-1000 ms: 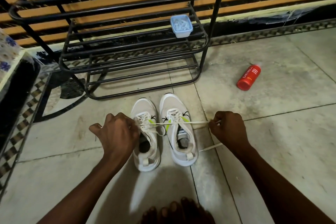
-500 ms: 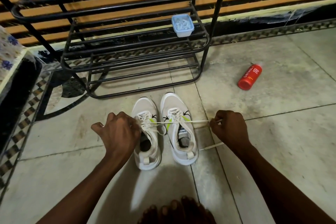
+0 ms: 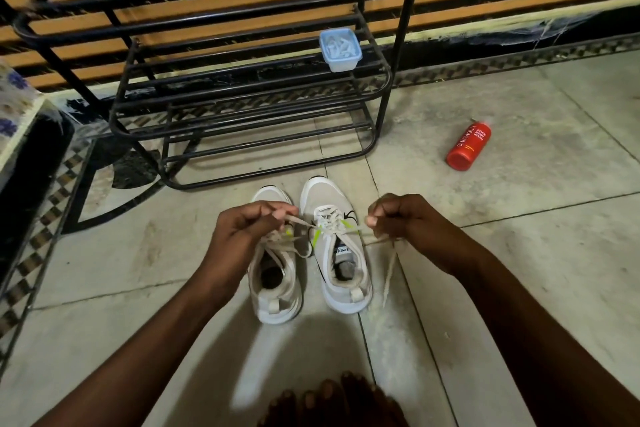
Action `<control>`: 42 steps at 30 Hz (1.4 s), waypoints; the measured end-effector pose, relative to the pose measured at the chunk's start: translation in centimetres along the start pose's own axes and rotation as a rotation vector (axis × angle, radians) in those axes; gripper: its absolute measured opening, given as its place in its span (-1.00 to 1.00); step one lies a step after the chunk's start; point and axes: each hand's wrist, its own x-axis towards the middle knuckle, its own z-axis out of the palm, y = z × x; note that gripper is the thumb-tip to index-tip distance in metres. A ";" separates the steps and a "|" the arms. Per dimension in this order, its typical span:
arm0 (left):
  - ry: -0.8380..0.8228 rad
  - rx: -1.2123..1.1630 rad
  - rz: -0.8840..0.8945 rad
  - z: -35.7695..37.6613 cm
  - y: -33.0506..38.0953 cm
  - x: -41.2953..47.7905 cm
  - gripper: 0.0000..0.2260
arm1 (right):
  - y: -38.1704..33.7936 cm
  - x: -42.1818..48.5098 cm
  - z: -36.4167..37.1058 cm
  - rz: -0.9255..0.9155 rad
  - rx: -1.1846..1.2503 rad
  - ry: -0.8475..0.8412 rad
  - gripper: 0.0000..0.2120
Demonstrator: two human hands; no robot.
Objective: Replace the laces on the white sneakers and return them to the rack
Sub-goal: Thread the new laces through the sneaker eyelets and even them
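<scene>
1. I am stretching both forearms out low over the floor [image 3: 519,253]. My left hand [image 3: 247,232] and right hand [image 3: 405,218] are hovering level with each other, fingers curled in.
2. My left hand is pinching one end of the lace [image 3: 390,270] between thumb and fingertips. My right hand is pinching the other end the same way, and the loose tail is dangling below that hand.
3. Both strands are running inward from my hands to the top eyelets of the right sneaker [image 3: 341,253], which is standing between my two hands, toe pointing away from me.
4. The left sneaker [image 3: 277,291] is sitting just under my left hand, touching or nearly touching its partner, with its own lace lying slack across the tongue.
5. Both shoes are looking white and slightly greyed, with neon-green accents beside the lacing and black trim.
6. I am counting two sneakers, one black metal rack [image 3: 242,97] beyond my hands, one pale blue tub [image 3: 340,50] resting on a rack shelf, and one red bottle [image 3: 468,146] lying on its side, well beyond my right hand.
</scene>
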 end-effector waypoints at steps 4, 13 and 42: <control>0.007 -0.104 0.034 2.1 0.6 0.5 -0.79 | -0.8 0.9 1.6 -0.034 0.205 0.073 -0.81; 0.024 0.035 0.254 4.6 0.0 2.9 -0.87 | -0.7 2.5 2.5 -0.072 0.293 0.191 -0.88; 0.052 0.158 0.268 5.0 1.6 3.1 -0.82 | -1.7 2.9 4.6 -0.426 -0.198 0.400 -0.68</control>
